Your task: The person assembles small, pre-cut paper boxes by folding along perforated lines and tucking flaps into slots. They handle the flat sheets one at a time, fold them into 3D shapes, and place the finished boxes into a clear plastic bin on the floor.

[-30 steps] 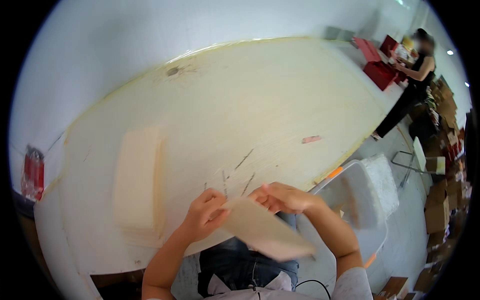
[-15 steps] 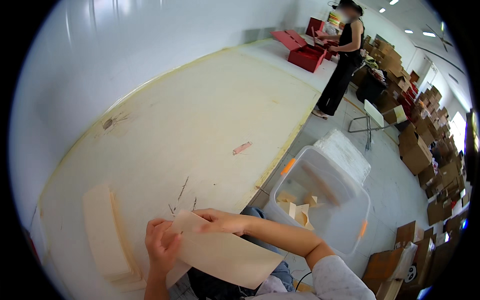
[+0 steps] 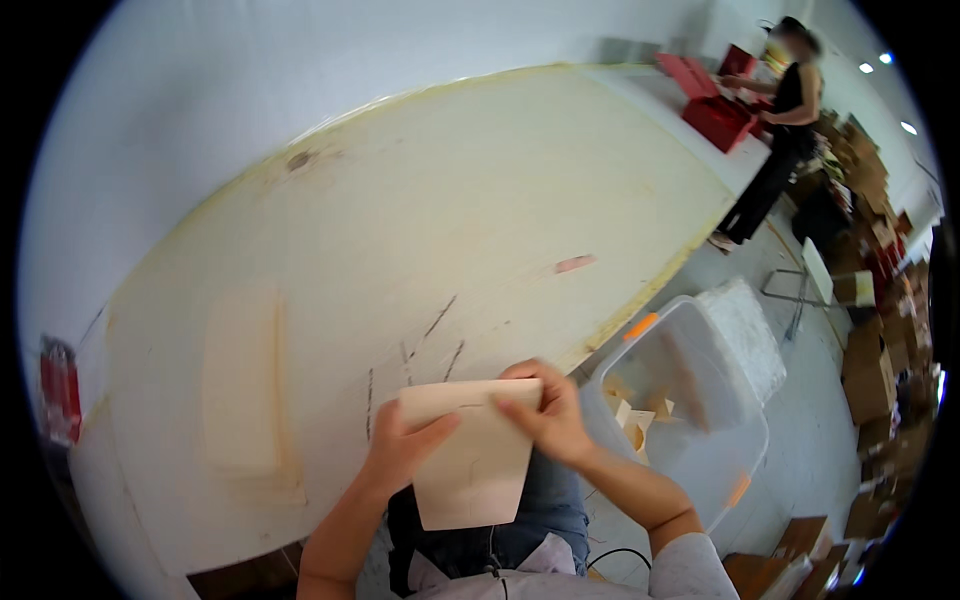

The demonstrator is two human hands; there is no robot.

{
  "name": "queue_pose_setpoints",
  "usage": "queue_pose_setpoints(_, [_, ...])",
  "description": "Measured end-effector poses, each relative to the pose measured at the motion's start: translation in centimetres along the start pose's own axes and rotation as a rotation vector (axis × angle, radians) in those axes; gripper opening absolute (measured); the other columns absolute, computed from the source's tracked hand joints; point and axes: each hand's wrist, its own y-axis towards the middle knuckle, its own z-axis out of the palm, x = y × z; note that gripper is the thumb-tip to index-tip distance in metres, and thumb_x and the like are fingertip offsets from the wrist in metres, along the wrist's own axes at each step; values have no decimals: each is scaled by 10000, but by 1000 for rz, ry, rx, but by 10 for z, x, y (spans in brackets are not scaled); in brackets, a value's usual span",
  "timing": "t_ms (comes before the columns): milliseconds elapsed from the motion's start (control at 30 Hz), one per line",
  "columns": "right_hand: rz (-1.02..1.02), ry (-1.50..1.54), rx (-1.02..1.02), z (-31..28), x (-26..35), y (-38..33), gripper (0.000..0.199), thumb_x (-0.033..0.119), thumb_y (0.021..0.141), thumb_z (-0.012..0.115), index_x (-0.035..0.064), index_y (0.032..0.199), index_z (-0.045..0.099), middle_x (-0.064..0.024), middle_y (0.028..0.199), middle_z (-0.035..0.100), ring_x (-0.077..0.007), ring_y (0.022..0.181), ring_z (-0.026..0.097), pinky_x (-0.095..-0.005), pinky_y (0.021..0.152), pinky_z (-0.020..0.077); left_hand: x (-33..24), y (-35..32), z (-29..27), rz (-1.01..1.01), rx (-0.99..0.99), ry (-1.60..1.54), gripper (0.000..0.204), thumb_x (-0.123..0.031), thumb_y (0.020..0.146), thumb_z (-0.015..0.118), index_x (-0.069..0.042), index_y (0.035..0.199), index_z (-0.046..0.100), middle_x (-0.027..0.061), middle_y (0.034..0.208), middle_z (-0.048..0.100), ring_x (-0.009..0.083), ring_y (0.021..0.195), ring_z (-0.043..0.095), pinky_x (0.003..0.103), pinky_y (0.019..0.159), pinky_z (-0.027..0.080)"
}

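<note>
A cream card sheet (image 3: 474, 485), narrower toward its lower end, hangs over my lap at the table's near edge. Its top edge looks folded or doubled over, and a thin slit-like line shows below it. My left hand (image 3: 398, 450) grips the left side, with the thumb lying across the front. At the upper right corner, my right hand (image 3: 552, 415) pinches the card between thumb and fingers. Left of my hands, a stack of similar cream sheets (image 3: 240, 385) lies on the pale table (image 3: 420, 210).
To the right stands a translucent bin (image 3: 695, 480) with orange latches, holding several cream card pieces (image 3: 637, 425). White foam (image 3: 745, 335) sits beside it. A person (image 3: 790, 120) works at red boxes (image 3: 720, 120) at the far end. Cardboard boxes (image 3: 870, 375) line the right. A red package (image 3: 60, 390) is far left.
The card has turned from slanting rightward to hanging upright before me. My right hand has moved to its upper right corner, my left to its left side. The view has swung left.
</note>
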Motion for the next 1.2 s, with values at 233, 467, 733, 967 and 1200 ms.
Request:
queue_pose_setpoints(233, [109, -353, 123, -26, 31, 8, 84, 18, 792, 622, -21, 866, 610, -12, 790, 596, -56, 741, 528, -197, 641, 433, 1, 13, 19, 39, 134, 46, 218, -104, 826, 612, 28, 999, 615, 34, 866, 648, 66, 760, 571, 228, 650, 468])
queue_pose_setpoints(467, [173, -190, 61, -30, 24, 3, 78, 9, 788, 619, -22, 859, 617, -17, 789, 600, -59, 733, 528, -202, 648, 432, 9, 19, 26, 101, 197, 138, 263, -92, 837, 588, 16, 1077, 599, 45, 891, 651, 70, 786, 573, 232, 676, 471])
queue_pose_setpoints(733, [167, -47, -39, -18, 8, 4, 82, -18, 788, 607, -17, 868, 622, -40, 821, 608, -82, 758, 546, -207, 663, 437, 11, 22, 18, 131, 263, 109, 316, -49, 837, 559, -24, 1151, 577, 65, 978, 650, 89, 839, 588, 241, 731, 476])
queue_pose_setpoints(967, [236, 4, -58, -19, 9, 1, 114, -19, 771, 610, -8, 884, 618, -41, 836, 605, -95, 775, 546, -218, 677, 426, 11, 24, 18, 466, 267, 329, 365, -10, 809, 543, -55, 1170, 574, 99, 1033, 644, 201, 884, 622, 290, 785, 470])
queue_pose_setpoints(1200, [152, -203, 145, -26, 11, 1, 127, -8, 793, 598, -16, 918, 620, -44, 855, 615, -92, 794, 543, -222, 693, 427, 15, 17, 5, 254, 256, 322, 302, -61, 799, 615, -26, 1099, 602, 96, 966, 660, 129, 817, 609, 272, 712, 470])
